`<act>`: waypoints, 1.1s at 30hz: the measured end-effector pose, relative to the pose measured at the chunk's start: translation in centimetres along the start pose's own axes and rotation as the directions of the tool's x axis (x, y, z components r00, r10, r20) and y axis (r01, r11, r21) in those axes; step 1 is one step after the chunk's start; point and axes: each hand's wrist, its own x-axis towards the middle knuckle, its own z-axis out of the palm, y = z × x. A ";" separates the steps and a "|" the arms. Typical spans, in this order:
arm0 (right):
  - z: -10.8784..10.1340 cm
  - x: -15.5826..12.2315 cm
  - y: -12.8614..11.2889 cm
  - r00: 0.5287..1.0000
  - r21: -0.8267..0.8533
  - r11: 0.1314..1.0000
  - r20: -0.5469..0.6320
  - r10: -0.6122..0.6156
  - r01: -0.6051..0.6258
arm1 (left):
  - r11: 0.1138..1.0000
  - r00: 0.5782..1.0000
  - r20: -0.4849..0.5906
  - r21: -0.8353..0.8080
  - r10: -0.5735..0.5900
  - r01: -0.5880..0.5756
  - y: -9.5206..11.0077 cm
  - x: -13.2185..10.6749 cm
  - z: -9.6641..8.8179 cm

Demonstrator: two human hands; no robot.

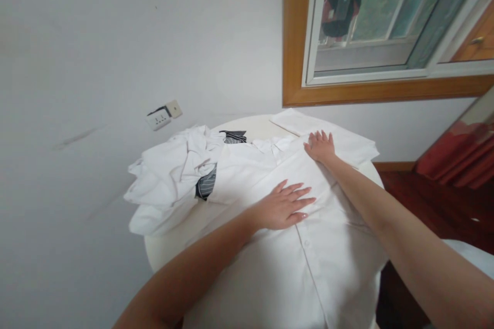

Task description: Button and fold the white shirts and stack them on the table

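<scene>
A white button-up shirt point(278, 262) lies spread over a round white table point(162, 251), its button placket running toward me. My left hand point(286, 206) rests flat on the middle of the shirt, fingers spread and pointing right. Farther back and to the right, my right hand point(319, 146) lies flat on the shirt near a sleeve point(343, 140) that stretches toward the table's back right edge. Neither hand grips the cloth. Dark striped fabric point(207, 184) shows at the shirt's left edge, partly covered.
A crumpled pile of white cloth point(173, 169) sits at the table's left, against the wall. Above it is a wall socket point(159, 119). A wood-framed window point(295, 87) is at the upper right, and a red curtain point(459, 157) hangs at the far right.
</scene>
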 end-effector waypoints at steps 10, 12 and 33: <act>-0.4 0.2 -0.4 0.965 0.108 0.976 -0.166 0.203 -0.187 | 0.983 0.938 -0.321 0.086 -0.129 0.165 -1.2 0.5 -1.1; -0.5 0.2 -0.2 0.962 0.117 0.971 -0.158 0.224 -0.207 | 0.936 0.852 -0.468 0.124 -0.237 0.328 -3.4 0.5 -2.3; -4.1 2.7 3.1 0.982 0.165 0.969 0.072 0.173 -0.183 | 0.547 0.651 -0.139 0.428 -0.747 0.719 -21.1 -4.4 -10.6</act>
